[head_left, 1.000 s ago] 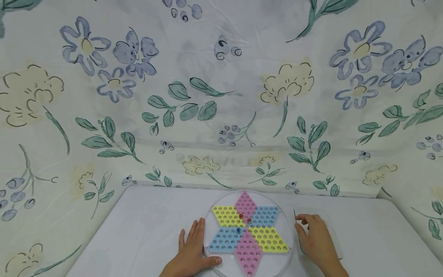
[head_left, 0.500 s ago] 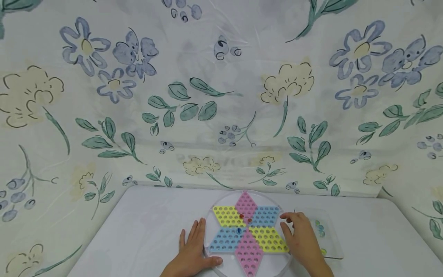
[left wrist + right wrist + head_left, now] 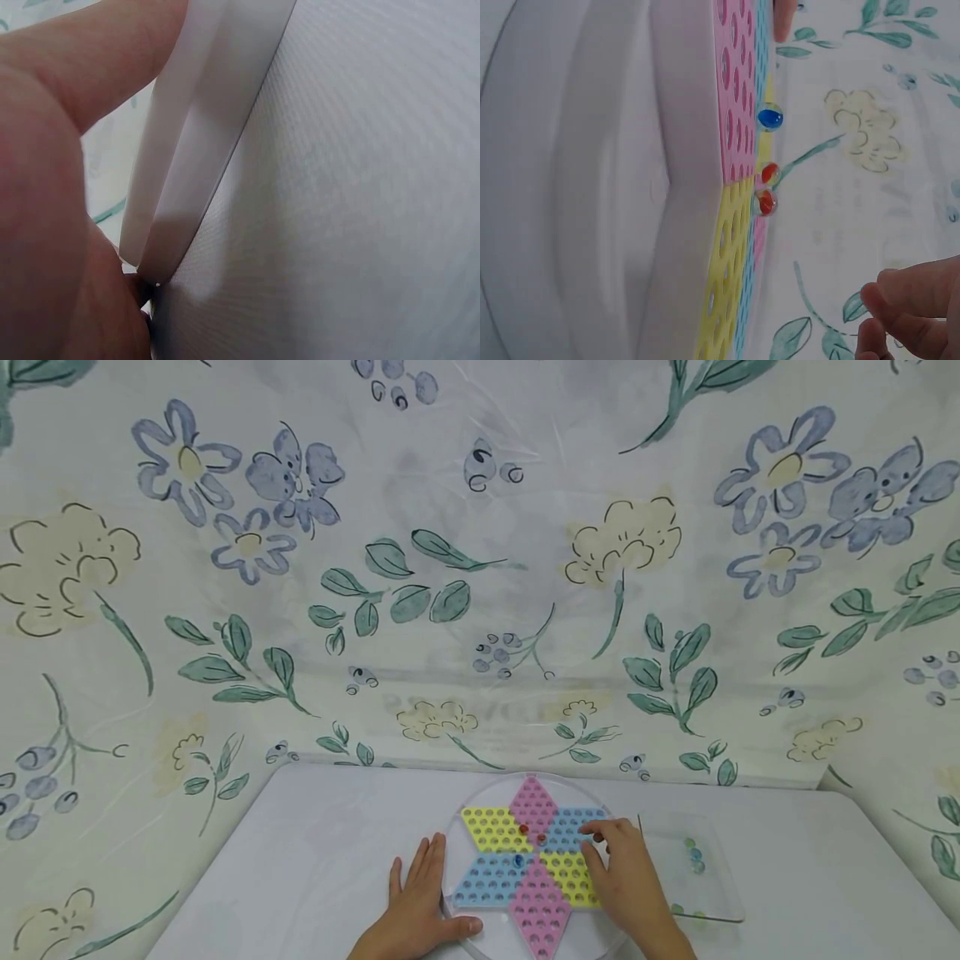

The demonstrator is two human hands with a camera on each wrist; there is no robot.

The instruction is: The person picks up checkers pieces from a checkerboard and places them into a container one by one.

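Note:
A round clear board (image 3: 480, 793) with a pink, yellow and blue star of holes lies on the white table (image 3: 315, 860). Two red marbles (image 3: 523, 829) (image 3: 541, 839) and a blue marble (image 3: 517, 860) sit near its middle. They also show in the right wrist view: blue marble (image 3: 769, 118), red marbles (image 3: 769, 172). My left hand (image 3: 420, 902) lies flat on the table, its thumb against the board's left rim (image 3: 195, 150). My right hand (image 3: 618, 872) hovers over the star's right side. Its fingertips (image 3: 900, 315) pinch together, seemingly on a small marble they hide.
A clear square tray (image 3: 712, 893) with several green and blue marbles stands just right of the board. A flowered cloth (image 3: 480, 568) hangs behind and around the table. Bare table surface stretches left of my left hand and right of the tray.
My right hand has left the tray and moved left over the board with its fingertips pinched. The tray's marbles now show. My left hand has stayed put.

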